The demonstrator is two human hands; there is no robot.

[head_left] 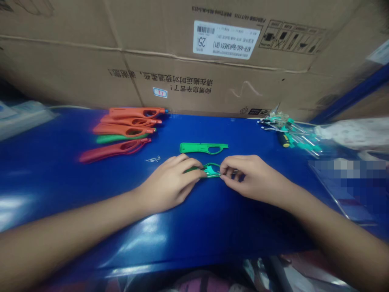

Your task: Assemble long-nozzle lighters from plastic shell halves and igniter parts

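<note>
Mid-frame, a left hand and right hand grip opposite ends of a green plastic casing between pinched fingers; another green shell lies just above on the blue bench.

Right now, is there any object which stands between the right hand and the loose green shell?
Nothing visible stands between the right hand and the loose green shell. The small metal bits lie off to the side, left of the left hand.
</note>
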